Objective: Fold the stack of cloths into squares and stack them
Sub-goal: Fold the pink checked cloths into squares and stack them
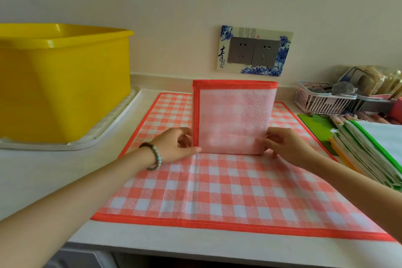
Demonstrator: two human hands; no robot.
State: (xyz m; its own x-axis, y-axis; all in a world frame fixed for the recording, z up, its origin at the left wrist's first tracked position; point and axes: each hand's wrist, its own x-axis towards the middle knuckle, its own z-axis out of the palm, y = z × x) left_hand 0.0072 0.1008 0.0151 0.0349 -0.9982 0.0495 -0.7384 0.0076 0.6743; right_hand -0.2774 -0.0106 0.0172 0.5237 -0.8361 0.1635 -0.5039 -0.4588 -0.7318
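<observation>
Red-bordered folded cloth (233,119) pinched at its two lower corners, left hand (174,146) and right hand (285,144) each in a narrow grip on it, over the far half of a spread checked cloth (217,191) on the table (43,176). Judged as one square nearly done. Spread checked cloth not yet folded and stack of cloths (369,150) at right waiting, so most of the work left.

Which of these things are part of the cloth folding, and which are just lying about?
Part of the job: folded red-edged checked cloth square, gripped by left hand and right hand; flat red-and-white checked cloth; pile of green- and yellow-edged cloths.
Lying about: yellow plastic tub; white ribbed tray; pink plastic basket; blue-flowered wall socket.
</observation>
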